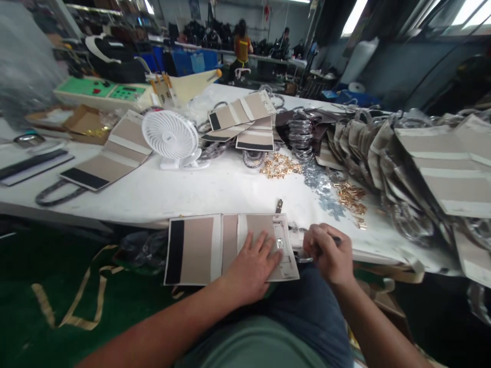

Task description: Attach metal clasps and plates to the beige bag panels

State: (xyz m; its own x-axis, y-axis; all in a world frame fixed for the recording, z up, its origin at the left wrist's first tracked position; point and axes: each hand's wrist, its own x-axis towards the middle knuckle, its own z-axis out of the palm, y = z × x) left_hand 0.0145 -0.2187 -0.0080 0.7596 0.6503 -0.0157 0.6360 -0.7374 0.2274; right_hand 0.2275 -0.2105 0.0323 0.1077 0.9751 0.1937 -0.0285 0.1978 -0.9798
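Observation:
A beige bag panel [199, 250] with white strips and a black end band lies at the table's front edge, partly over my lap. My left hand [255, 260] rests flat on its right half, fingers spread, pressing it down. Close to the panel's right end, a small metal plate [280, 244] shows on the white backing. Just right of the panel, my right hand [328, 250] is closed in a fist around a dark handle [337, 240]; the rest of that tool is hidden. A small metal clip-like piece [279, 206] lies behind the panel.
Gold fittings [282, 166] and more gold pieces [351, 198] lie in piles beside flat grey metal plates [330, 202]. A white fan [171, 135] stands at left near another panel [111, 153]. Stacked bag pieces [360, 138] crowd the right. A person [242, 48] is far back.

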